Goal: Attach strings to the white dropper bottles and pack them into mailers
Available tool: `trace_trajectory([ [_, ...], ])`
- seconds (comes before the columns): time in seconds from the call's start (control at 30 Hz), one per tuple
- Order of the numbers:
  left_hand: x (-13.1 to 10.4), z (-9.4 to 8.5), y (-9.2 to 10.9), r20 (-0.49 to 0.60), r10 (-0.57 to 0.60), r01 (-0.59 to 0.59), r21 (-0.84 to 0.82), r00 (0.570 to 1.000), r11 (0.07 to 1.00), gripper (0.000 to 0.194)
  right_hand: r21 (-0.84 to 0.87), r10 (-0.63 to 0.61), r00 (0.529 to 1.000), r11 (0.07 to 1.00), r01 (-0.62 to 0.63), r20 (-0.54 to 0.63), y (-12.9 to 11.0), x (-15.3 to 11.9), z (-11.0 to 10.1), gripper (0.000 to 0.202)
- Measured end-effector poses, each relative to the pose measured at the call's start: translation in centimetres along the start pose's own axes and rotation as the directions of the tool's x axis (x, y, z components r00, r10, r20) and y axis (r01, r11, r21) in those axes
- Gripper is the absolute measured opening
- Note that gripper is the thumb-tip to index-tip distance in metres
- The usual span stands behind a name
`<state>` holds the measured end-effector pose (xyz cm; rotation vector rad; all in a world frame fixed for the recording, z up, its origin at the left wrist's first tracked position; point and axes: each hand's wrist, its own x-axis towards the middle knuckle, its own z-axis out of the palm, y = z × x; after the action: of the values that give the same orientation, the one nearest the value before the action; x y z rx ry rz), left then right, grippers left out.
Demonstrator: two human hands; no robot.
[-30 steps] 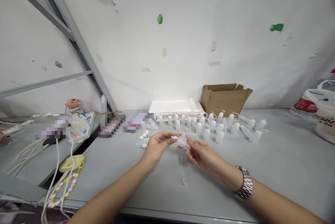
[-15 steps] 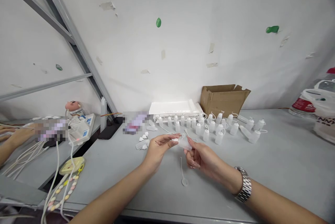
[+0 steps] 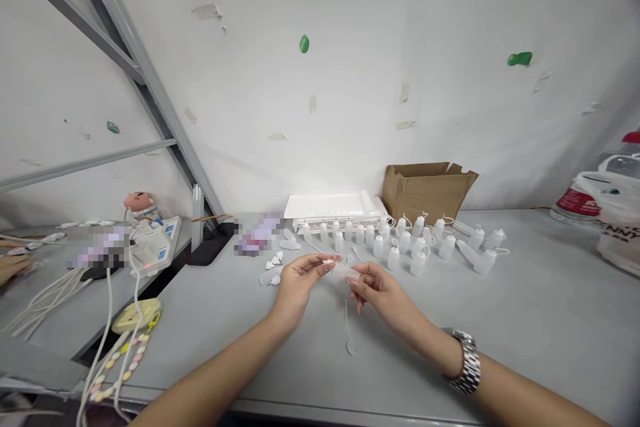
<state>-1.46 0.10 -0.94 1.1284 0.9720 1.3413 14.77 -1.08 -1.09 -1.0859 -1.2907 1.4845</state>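
Between my two hands a small translucent squeeze bottle [image 3: 344, 270] is held sideways above the table. My left hand [image 3: 301, 284] pinches its cap end, and the fingers partly cover that end. At the other end my right hand [image 3: 377, 287] grips the bottle's body with thumb and fingers. A loose white strap with a ring [image 3: 352, 347] lies on the table just below my hands. Left of my left hand are several small white caps [image 3: 275, 258] and a bottle lying on its side [image 3: 270, 275]. Several capped squeeze bottles [image 3: 393, 258] stand beyond my hands.
An open cardboard box [image 3: 427, 190] stands against the wall beside a stack of white sheets [image 3: 330, 206]. Far right are a large bottle and a white plastic bag [image 3: 620, 227]. Cables, a power strip [image 3: 157, 247] and a yellow case [image 3: 137, 316] lie left. Another person's hand [image 3: 13, 264] shows there.
My right hand's fingers have shifted their grip on the bottle, and the bottle has turned more level. My left hand stays almost in place. The other person's hand has moved left.
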Motion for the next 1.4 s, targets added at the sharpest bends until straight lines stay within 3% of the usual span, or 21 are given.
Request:
trace_trajectory([
  [0.1,-0.1,0.0,0.1,0.029,-0.018,0.018,0.007,0.999,1.000,0.015,0.042,0.063,0.996,0.997,-0.066,0.068,0.0,0.0,-0.2,0.049],
  [0.23,-0.1,0.0,0.2,0.053,-0.027,0.027,0.011,0.998,1.000,0.014,0.098,0.163,0.973,0.979,-0.180,0.161,0.1,0.0,-0.3,0.057],
  [0.53,0.3,-0.2,0.0,-0.001,-0.067,0.067,-0.068,0.998,0.995,0.018,-0.020,-0.119,0.993,0.993,0.119,0.006,0.3,0.1,0.2,0.048],
  [0.77,0.1,-0.1,0.0,0.004,-0.056,0.056,-0.012,0.998,0.998,0.017,-0.022,0.057,0.992,0.998,-0.055,0.116,1.0,0.3,0.0,0.055],
  [0.93,0.2,-0.1,0.1,-0.042,-0.070,0.068,-0.030,0.997,0.997,0.018,-0.251,-0.184,0.983,0.952,0.174,-0.019,1.0,0.0,-0.2,0.039],
  [1.03,0.2,-0.1,0.1,-0.050,-0.085,0.084,-0.027,0.995,0.996,0.018,-0.349,-0.261,0.964,0.909,0.228,-0.050,0.8,-0.3,-0.2,0.030],
  [1.13,0.2,-0.1,0.2,-0.041,-0.067,0.066,-0.011,0.997,0.998,0.017,-0.300,-0.224,0.974,0.932,0.203,-0.039,0.8,-0.1,-0.2,0.031],
  [1.3,0.2,-0.2,0.2,0.004,-0.018,0.018,0.025,1.000,1.000,0.014,-0.048,0.045,0.987,0.998,-0.038,0.152,1.2,0.8,-0.4,0.055],
  [1.4,0.2,-0.2,0.1,-0.006,-0.044,0.044,0.026,0.999,0.999,0.015,-0.117,-0.048,0.993,0.991,0.060,0.104,1.0,0.6,-0.4,0.046],
])
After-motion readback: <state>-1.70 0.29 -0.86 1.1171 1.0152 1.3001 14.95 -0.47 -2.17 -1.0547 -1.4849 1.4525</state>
